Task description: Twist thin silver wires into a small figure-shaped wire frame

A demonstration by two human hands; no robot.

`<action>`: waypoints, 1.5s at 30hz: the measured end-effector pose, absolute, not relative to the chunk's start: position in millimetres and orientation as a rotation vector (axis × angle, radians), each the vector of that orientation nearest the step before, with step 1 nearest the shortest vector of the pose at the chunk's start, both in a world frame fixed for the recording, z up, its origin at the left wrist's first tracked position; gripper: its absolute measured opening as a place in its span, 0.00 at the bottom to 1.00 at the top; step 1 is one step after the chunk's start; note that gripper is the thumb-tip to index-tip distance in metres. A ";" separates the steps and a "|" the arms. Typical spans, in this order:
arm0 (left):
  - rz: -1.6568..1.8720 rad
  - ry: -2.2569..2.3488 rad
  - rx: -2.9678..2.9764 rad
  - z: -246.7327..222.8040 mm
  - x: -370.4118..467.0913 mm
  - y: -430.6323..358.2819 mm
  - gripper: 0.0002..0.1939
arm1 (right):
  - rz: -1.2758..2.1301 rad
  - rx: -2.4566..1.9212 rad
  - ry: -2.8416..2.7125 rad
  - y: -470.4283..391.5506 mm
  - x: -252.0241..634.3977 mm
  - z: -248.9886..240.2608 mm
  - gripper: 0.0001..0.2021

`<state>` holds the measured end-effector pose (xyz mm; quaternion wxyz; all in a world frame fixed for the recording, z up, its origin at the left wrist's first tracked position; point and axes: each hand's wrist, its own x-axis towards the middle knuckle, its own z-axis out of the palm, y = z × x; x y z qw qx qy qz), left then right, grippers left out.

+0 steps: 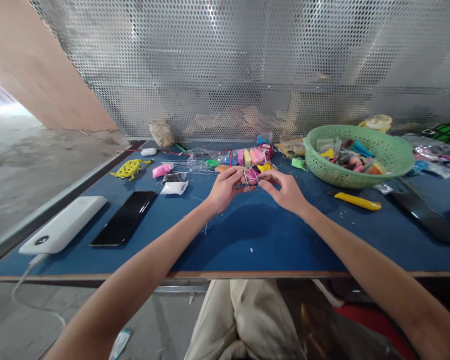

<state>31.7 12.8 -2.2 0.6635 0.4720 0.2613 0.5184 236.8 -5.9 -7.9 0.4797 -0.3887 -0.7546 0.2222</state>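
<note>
My left hand [227,187] is closed, thumb and fingers pinching one side of a small pink piece with thin silvery wire [251,176] around it. My right hand [283,189] pinches the other side, its fingertips on the wire. The piece is held over the blue table; its exact kind is too small to make out. Just behind the hands lie a yellow packet [264,167] and a row of coloured clay-like packets [253,156]. Long thin wires [187,165] stretch off to the left.
A green basket [311,157] of mixed packets stands at right, with a yellow cutter [357,201] before it. On the left lie a spotted yellow toy frog [128,169], black phone [123,219], white power bank [65,223] and white packet [174,188]. Perforated metal sheet [228,65] rises behind.
</note>
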 end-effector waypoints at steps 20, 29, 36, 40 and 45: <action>1.160 0.759 2.184 15.6 12.3 13.3 0.35 | 0.669 -1.019 -1.680 0.7 235.9 -17.2 0.14; 1.115 0.687 2.766 4.1 1.1 25.8 0.40 | 0.681 -1.032 -1.672 -7.8 230.9 -15.3 0.11; 1.181 0.735 2.920 0.9 1.7 27.6 0.37 | 0.666 -1.035 -1.671 -7.1 231.4 -13.6 0.10; 1.228 0.763 2.901 1.2 4.9 25.6 0.34 | 0.671 -1.034 -1.653 -9.0 229.1 -14.0 0.10; 1.266 0.745 2.881 0.4 6.8 25.0 0.32 | 0.662 -1.012 -1.662 -10.8 226.1 -15.1 0.11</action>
